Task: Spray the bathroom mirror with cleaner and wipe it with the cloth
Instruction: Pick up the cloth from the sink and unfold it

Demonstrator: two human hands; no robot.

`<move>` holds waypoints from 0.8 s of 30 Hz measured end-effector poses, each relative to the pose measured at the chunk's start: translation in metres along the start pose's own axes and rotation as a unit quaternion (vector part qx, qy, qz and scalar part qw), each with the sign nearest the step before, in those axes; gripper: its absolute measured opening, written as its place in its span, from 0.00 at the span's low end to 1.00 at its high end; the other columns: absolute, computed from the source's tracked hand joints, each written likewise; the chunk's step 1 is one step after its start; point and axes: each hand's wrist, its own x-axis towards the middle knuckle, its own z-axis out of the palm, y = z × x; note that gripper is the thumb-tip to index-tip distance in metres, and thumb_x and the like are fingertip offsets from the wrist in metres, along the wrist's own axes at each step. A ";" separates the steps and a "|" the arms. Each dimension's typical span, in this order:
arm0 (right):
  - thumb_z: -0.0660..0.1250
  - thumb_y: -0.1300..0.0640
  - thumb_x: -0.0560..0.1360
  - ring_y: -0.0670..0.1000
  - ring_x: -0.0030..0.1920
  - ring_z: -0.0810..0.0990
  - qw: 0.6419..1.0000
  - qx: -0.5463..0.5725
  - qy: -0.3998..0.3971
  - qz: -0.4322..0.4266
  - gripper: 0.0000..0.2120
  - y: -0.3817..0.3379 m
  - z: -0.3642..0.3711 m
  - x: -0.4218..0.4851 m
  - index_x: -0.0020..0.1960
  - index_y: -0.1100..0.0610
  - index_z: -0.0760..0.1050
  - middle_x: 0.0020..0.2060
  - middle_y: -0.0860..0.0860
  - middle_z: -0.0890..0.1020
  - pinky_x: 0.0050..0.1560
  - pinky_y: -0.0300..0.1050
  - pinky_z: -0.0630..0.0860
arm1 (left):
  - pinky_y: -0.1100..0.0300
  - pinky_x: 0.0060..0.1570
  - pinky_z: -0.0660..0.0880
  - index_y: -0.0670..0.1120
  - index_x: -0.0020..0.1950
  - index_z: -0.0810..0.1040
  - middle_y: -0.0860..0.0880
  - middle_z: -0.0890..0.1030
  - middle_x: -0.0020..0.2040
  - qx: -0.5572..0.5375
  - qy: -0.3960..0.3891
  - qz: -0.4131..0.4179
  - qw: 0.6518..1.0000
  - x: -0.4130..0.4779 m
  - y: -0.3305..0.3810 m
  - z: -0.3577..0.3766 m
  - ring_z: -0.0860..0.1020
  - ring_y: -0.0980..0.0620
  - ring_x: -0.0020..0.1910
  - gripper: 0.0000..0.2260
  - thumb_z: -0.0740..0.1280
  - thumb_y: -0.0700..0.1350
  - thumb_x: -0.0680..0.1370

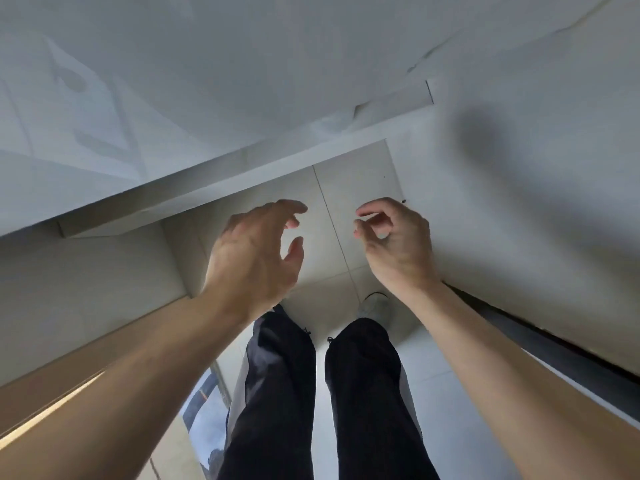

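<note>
Over floor tiles point(360, 188), left hand point(256, 254), right hand point(394, 244), grips loose, empty, ledge point(194, 190) ahead

legs point(363, 382) cut at bottom edge, shoe point(375, 305) half-hidden

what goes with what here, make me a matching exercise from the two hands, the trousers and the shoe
Things:
1. left hand
2. right hand
3. trousers
4. shoe

Colour or state:
a. pale grey, on the floor tiles
b. fingers loosely curled, holding nothing
c. dark, almost black
d. fingers spread, holding nothing

Pairs: 1-d, 2-b, 3-c, 4-a
</note>
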 end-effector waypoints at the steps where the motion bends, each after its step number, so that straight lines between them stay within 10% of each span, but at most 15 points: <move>1: 0.71 0.58 0.77 0.44 0.42 0.85 1.000 0.002 0.004 0.006 0.03 -0.008 -0.008 -0.010 0.49 0.51 0.81 0.37 0.47 0.86 0.52 0.43 0.79 | 0.58 0.60 0.70 0.56 0.63 0.78 0.59 0.83 0.53 -0.011 0.009 0.000 1.000 -0.008 0.006 -0.008 0.81 0.49 0.57 0.15 0.70 0.44 0.78; 6: 0.70 0.57 0.78 0.44 0.39 0.85 0.999 0.030 0.039 0.001 0.02 -0.071 -0.065 -0.050 0.49 0.52 0.78 0.33 0.44 0.84 0.50 0.45 0.80 | 0.60 0.53 0.69 0.49 0.48 0.81 0.57 0.83 0.42 -0.028 0.042 0.015 0.999 -0.044 0.046 -0.067 0.79 0.54 0.43 0.03 0.71 0.41 0.77; 24: 0.66 0.57 0.81 0.47 0.38 0.84 0.981 0.119 0.126 -0.086 0.08 -0.253 -0.236 -0.149 0.46 0.58 0.81 0.32 0.49 0.83 0.47 0.44 0.79 | 0.56 0.46 0.80 0.47 0.45 0.87 0.55 0.86 0.40 -0.101 0.210 0.093 0.968 -0.137 0.160 -0.266 0.83 0.55 0.37 0.01 0.76 0.41 0.76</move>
